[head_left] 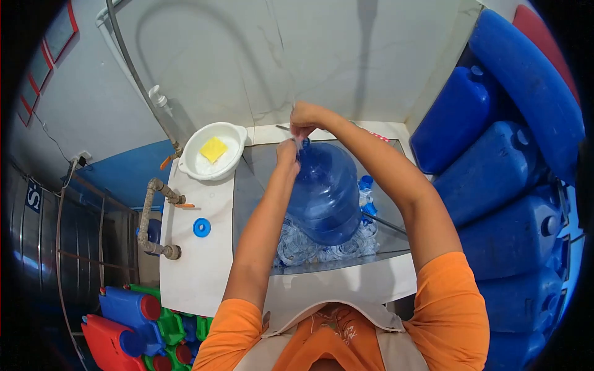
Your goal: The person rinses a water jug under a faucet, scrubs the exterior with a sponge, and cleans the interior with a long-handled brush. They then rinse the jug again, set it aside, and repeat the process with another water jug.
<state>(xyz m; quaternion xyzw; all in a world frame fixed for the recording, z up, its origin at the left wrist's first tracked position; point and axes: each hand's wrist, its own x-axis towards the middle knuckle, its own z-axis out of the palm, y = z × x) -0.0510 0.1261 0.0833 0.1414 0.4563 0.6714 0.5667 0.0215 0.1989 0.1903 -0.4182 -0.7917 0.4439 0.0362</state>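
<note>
A large translucent blue water jug (325, 191) stands in the sink area, over a heap of clear crumpled plastic (297, 244). At the jug's top back end, my left hand (288, 153) is closed beside the neck. Just above and to the right of it, my right hand (304, 119) is closed too, its fingers pinched together. Something thin and clear shows between the two hands, too small to make out. Part of a blue neck or cap (305, 143) shows next to my fingers.
A white basin (238, 162) with a yellow sponge (213, 149) sits left on the counter. Near it are a blue ring cap (202, 227) and a pipe (147, 216). Blue containers (489, 173) stack up at the right; red, blue and green jugs (127, 315) stand lower left.
</note>
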